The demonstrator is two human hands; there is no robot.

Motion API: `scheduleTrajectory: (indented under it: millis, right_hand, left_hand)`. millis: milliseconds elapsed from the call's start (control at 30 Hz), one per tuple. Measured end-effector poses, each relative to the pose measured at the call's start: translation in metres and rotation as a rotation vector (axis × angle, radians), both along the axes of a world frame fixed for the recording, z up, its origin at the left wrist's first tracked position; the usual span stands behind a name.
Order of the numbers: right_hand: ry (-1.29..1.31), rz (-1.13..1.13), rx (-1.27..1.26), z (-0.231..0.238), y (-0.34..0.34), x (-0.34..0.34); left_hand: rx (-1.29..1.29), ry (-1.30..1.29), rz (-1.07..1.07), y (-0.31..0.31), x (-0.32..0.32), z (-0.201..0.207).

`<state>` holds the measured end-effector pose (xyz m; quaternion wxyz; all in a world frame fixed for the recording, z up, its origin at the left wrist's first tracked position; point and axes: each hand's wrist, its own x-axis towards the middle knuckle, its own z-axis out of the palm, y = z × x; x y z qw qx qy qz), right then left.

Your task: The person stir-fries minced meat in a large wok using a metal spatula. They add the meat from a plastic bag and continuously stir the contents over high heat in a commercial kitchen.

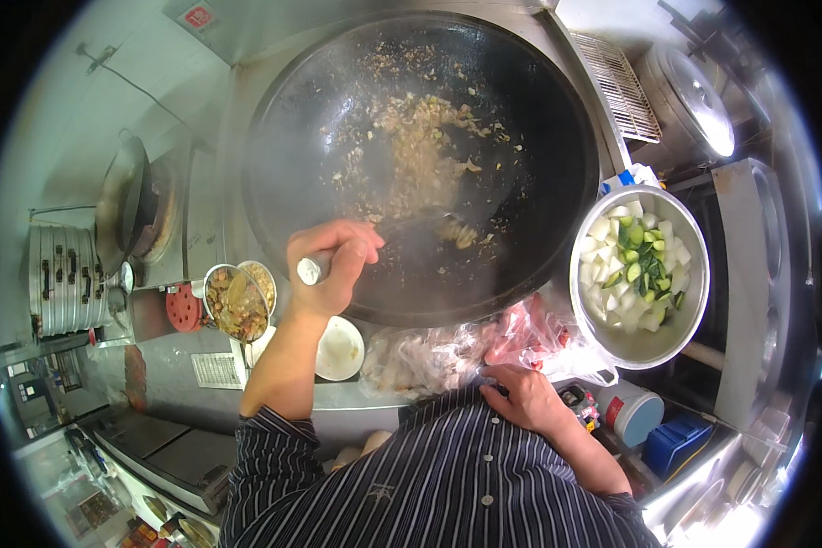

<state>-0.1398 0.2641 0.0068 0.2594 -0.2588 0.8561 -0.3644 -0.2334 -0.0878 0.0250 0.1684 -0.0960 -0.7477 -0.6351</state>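
My left hand [331, 260] is wrapped round the handle of a wok spatula [311, 269], whose pale handle end sticks out of the fist. The spatula's shaft reaches over the near left rim of a large black wok [548, 155], and steam blurs its far end. Chopped bits of food in cloudy liquid [420, 151] lie spread over the wok's bottom and sides. My right hand [525, 397] rests low at the counter's front edge, against the striped shirt and beside plastic bags [447, 352]. Its fingers are curled in; what they hold, if anything, is hidden.
A steel bowl [696, 315] of white chunks and green slices stands right of the wok. Left are a container of mixed seasonings [237, 303], a red perforated disc [184, 309] and a white bowl [341, 349]. A lidded pot [694, 96] and wire rack [616, 82] stand far right.
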Motion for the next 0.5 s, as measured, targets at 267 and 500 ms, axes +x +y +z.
scheduleTrajectory:
  millis: [267, 500]
  right_hand:
    - [0.111, 0.027, -0.021, 0.002, -0.002, 0.001]
    - [0.079, 0.033, -0.019, -0.001, -0.004, 0.008]
  left_hand:
    - [0.062, -0.01, 0.297, 0.019, -0.076, -0.074]
    - [0.193, -0.113, 0.155, 0.023, -0.07, -0.082]
